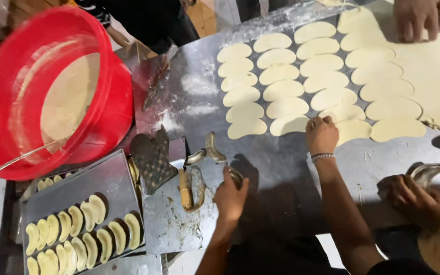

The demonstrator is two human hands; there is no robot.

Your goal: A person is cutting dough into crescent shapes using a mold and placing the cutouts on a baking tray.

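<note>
From the head camera, the left hand (230, 196) curls around a small metal mould (236, 176) on the steel table (281, 163), while the right hand (322, 135) pinches the edge of a dough oval (350, 130) at the near end of the rows. Beyond the right hand, rows of cut ovals (286, 89) lie waiting, so plenty remains to fold. Left of the left hand, a tray (108, 178) holds many folded pastries (82, 234), roughly half filled. Another person's hand (413, 196) works at the right; more hands (423, 18) press the dough sheet (434, 71).
</note>
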